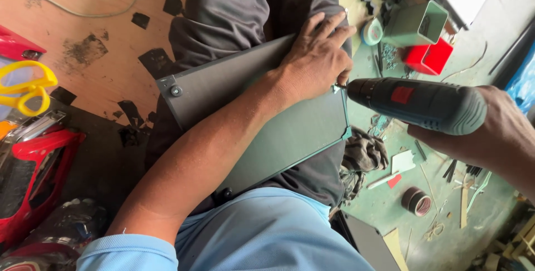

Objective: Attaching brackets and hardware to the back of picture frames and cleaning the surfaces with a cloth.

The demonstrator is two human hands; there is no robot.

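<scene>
The flat dark grey rectangular panel (278, 126) lies tilted across the person's lap, pinned by the left hand (317, 59), fingers spread flat near its corner. The right hand (501, 137) is closed around the dark green cordless drill (418, 103), its tip touching that corner just beside the fingertips (343, 76); a slipping bit could catch them, or the unsupported panel could shift
</scene>
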